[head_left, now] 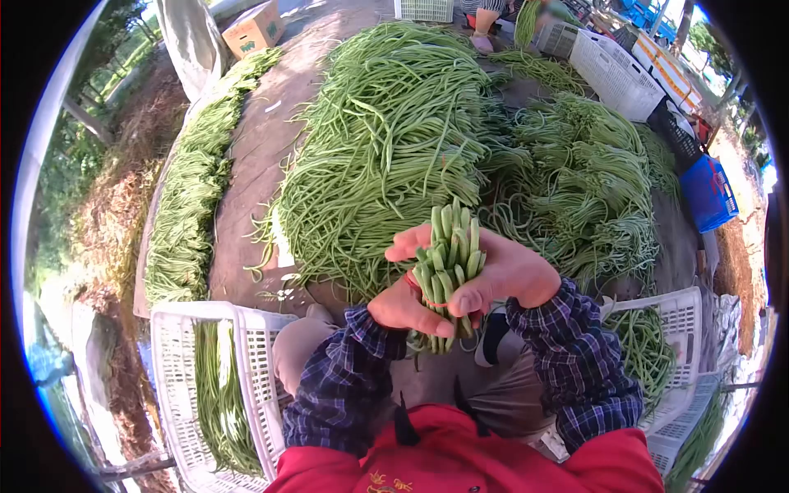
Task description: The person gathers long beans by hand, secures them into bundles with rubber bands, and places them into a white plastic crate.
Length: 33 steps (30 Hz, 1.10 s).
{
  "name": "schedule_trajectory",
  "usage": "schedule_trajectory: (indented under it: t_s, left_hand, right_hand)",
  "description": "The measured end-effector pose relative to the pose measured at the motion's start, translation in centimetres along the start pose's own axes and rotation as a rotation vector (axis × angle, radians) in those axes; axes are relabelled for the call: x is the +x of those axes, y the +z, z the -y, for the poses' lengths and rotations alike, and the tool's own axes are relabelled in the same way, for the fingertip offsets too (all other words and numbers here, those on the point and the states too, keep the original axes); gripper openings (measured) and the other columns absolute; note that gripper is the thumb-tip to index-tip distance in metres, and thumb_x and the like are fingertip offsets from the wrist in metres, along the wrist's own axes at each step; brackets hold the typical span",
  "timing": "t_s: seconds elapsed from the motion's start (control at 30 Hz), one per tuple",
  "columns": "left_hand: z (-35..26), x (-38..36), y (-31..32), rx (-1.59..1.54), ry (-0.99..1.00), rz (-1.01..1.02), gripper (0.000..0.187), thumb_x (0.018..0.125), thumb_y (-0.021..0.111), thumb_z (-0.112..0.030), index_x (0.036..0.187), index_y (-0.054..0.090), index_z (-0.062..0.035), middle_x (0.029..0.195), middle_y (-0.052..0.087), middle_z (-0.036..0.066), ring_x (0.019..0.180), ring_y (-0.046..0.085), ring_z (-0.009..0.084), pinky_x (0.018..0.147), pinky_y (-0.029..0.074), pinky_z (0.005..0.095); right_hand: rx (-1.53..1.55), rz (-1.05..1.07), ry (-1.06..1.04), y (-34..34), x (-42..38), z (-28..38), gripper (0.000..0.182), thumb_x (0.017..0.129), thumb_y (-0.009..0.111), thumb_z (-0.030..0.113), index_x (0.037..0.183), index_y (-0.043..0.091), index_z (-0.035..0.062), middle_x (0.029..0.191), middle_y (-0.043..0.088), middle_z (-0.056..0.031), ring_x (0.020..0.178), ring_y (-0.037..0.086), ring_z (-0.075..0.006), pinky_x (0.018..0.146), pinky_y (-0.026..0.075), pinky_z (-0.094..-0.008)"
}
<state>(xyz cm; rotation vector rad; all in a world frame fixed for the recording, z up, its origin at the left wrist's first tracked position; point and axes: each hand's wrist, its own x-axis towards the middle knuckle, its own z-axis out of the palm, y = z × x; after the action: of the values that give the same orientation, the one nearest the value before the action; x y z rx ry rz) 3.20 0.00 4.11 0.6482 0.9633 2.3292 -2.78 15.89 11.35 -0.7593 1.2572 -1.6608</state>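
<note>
Over my lap, both hands are closed around a bundle of long green beans (450, 259), its cut ends pointing up and away from me. My left hand (399, 308) grips it low on the left side, thumb across the front. From the right, my right hand (514, 271) wraps round it, with its thumb pressed on the front and fingers passing behind. A thin orange-red band (437, 305) shows at the bundle beside the thumbs. The lower ends of the beans hang below my hands, partly hidden.
A large heap of long beans (386, 148) lies ahead, with another pile (583, 181) to its right and a row (189, 189) at left. White crates (238, 361) flank me. A blue crate (708, 194), a cardboard box (252, 29) and another person's leg (485, 23) are farther off.
</note>
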Motion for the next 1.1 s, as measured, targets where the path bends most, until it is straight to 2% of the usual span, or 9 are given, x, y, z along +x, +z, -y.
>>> schedule_trajectory:
  t_s: [0.1, 0.2, 0.33, 0.4, 0.5, 0.63, 0.8, 0.9, 1.1]
  left_hand:
    - [0.5, -0.6, 0.5, -0.072, -0.028, -0.005, 0.069, 0.066, 0.076, -0.003, 0.127, 0.043, -0.0068, 0.109, 0.057, 0.009, 0.103, 0.056, 0.0207, 0.087, 0.046, 0.034]
    - [0.4, -0.6, 0.5, 0.155, 0.109, -0.473, 0.08, 0.068, 0.081, -0.015, 0.134, 0.038, -0.0075, 0.123, 0.05, 0.001, 0.117, 0.044, 0.0133, 0.1, 0.034, 0.0317]
    - [0.5, -0.8, -0.7, 0.566, 0.237, -0.619, 0.088, 0.066, 0.082, -0.028, 0.135, 0.034, -0.0025, 0.135, 0.04, 0.01, 0.125, 0.037, 0.0204, 0.103, 0.031, 0.0345]
    - [0.7, -0.8, -0.4, 1.213, 0.322, -0.625, 0.101, 0.062, 0.082, -0.039, 0.137, 0.028, -0.0003, 0.137, 0.035, 0.018, 0.129, 0.033, 0.0291, 0.105, 0.028, 0.039]
    - [2.6, -0.2, 0.2, 1.309, 0.372, -0.673, 0.114, 0.056, 0.082, -0.046, 0.139, 0.02, 0.0015, 0.137, 0.031, 0.023, 0.13, 0.029, 0.0361, 0.106, 0.027, 0.0424]
    - [3.5, 1.6, 0.3, 1.173, 0.435, -0.761, 0.116, 0.056, 0.083, -0.045, 0.139, 0.016, 0.0009, 0.138, 0.029, 0.023, 0.13, 0.027, 0.0387, 0.107, 0.025, 0.0425]
    - [4.3, 3.7, 2.2, 0.796, 0.609, -0.85, 0.096, 0.065, 0.081, -0.007, 0.137, 0.019, -0.0089, 0.132, 0.039, 0.011, 0.12, 0.044, 0.0206, 0.098, 0.04, 0.0356]
    - [4.8, 4.5, 2.2, 0.54, 0.654, -0.882, 0.089, 0.065, 0.081, -0.01, 0.134, 0.025, -0.0043, 0.127, 0.044, 0.011, 0.114, 0.048, 0.0183, 0.094, 0.042, 0.0331]
    - [5.5, 3.2, 1.7, 0.638, 0.62, -0.88, 0.074, 0.07, 0.069, 0.006, 0.131, 0.03, -0.0084, 0.125, 0.046, 0.007, 0.114, 0.048, 0.0158, 0.093, 0.043, 0.0323]
  right_hand:
    - [-0.064, 0.034, -0.115, 0.3, 0.6, 0.4, 0.053, 0.066, 0.075, 0.013, 0.113, 0.053, 0.0015, 0.106, 0.06, -0.0089, 0.092, 0.057, -0.0135, 0.083, 0.045, -0.0293]
    - [-0.123, -0.077, -0.212, -0.4, 0.4, 0.1, 0.043, 0.066, 0.071, 0.002, 0.105, 0.055, 0.0026, 0.1, 0.061, -0.0055, 0.091, 0.056, -0.0099, 0.076, 0.047, -0.025]
    - [-0.075, -0.277, -0.328, -1.3, 1.0, -0.5, 0.042, 0.069, 0.068, -0.004, 0.107, 0.05, 0.0041, 0.09, 0.058, -0.0004, 0.085, 0.057, -0.0087, 0.074, 0.048, -0.0242]
    - [-0.085, -0.407, -0.359, -1.6, 1.0, -0.6, 0.042, 0.072, 0.068, -0.004, 0.109, 0.049, 0.0047, 0.089, 0.058, -0.0001, 0.083, 0.057, -0.0089, 0.073, 0.048, -0.0237]
    - [-0.097, -0.49, -0.321, -1.3, 1.2, -0.1, 0.04, 0.074, 0.066, -0.003, 0.108, 0.047, 0.0044, 0.091, 0.058, -0.004, 0.085, 0.058, -0.0125, 0.075, 0.048, -0.0271]
    - [-0.052, -0.46, -0.277, -0.2, 1.8, 0.4, 0.041, 0.075, 0.066, -0.002, 0.11, 0.046, 0.0032, 0.092, 0.059, -0.0036, 0.086, 0.059, -0.0122, 0.076, 0.047, -0.0263]
    - [-0.191, -0.587, -0.27, 0.8, 2.6, 0.8, 0.039, 0.079, 0.069, 0.007, 0.111, 0.047, 0.0027, 0.091, 0.059, -0.0027, 0.083, 0.057, -0.0102, 0.075, 0.046, -0.0244]
    - [-0.278, -0.559, -0.288, 0.9, 3.0, 0.6, 0.043, 0.073, 0.077, 0.015, 0.105, 0.049, 0.0032, 0.09, 0.055, -0.0001, 0.08, 0.052, -0.0082, 0.071, 0.044, -0.0228]
    - [-0.001, -0.326, -0.319, -0.2, 2.3, 0.4, 0.076, 0.074, 0.072, 0.042, 0.129, 0.037, 0.0042, 0.109, 0.054, -0.0081, 0.102, 0.054, -0.0187, 0.088, 0.044, -0.033]
